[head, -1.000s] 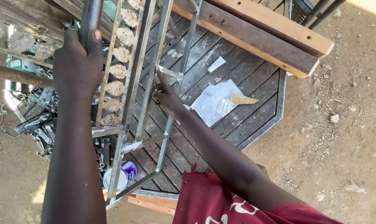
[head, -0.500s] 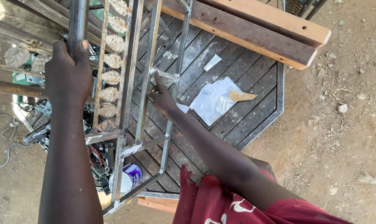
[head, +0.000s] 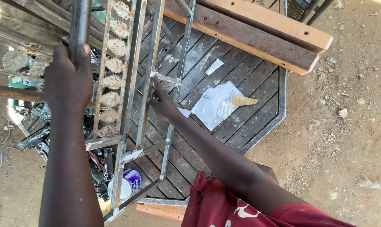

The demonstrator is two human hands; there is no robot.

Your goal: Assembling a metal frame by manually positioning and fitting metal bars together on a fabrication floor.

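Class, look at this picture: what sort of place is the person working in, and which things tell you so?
Probably an outdoor metalwork yard: the left hand grips a steel frame with welded bars, over bare dirt ground, with scrap metal parts heaped nearby.

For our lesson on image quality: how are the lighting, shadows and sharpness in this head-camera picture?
Head view: harsh daylight, bare sandy ground bright, top-right corner washed out; shade under the long wooden beams; left hand and grey metal frame sharp, no blur.
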